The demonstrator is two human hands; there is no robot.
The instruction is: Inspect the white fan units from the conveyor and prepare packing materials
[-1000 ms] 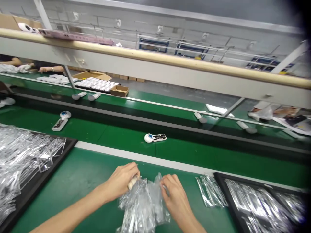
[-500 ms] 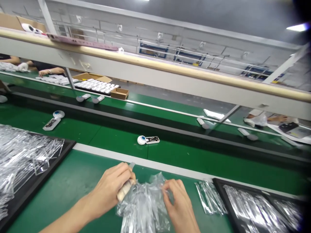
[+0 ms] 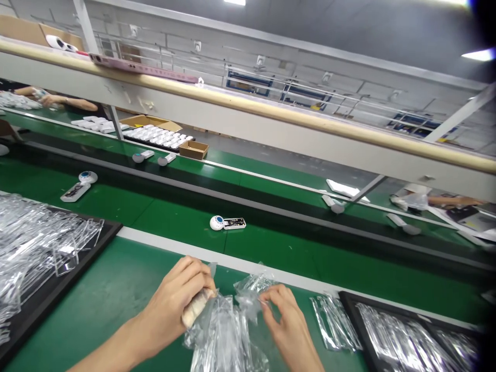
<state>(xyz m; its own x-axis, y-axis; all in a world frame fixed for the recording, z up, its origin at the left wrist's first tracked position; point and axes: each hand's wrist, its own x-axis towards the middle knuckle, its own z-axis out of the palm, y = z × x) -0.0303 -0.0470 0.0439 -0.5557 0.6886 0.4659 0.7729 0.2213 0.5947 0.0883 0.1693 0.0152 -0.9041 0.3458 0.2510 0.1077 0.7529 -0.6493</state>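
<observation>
A clear plastic bag (image 3: 228, 336) holding a bundle of shiny transparent strips lies on the green bench in front of me. My left hand (image 3: 176, 302) is closed on the bag's left edge, a bit of film poking up above the fingers. Under those fingers shows a cream-coloured, wrapped-looking piece (image 3: 195, 309); whether it is a thumb covering or a separate thing I cannot tell. With thumb and forefinger my right hand (image 3: 284, 315) pinches the crumpled upper right part of the bag. A small pile of clear strips (image 3: 335, 320) lies just right of that hand.
Black trays of clear plastic pieces stand at left (image 3: 112, 232) and right (image 3: 344, 305). Beyond a white strip, the green belt (image 3: 155, 217) carries opened white handheld devices (image 3: 228, 223). A long rail (image 3: 240, 103) crosses above. Co-workers' hands (image 3: 54, 99) show at far left and far right.
My right hand has drawn the film at the bag's upper right into a crumpled bunch. My left hand keeps its hold. Devices on the near belt have shifted left.
</observation>
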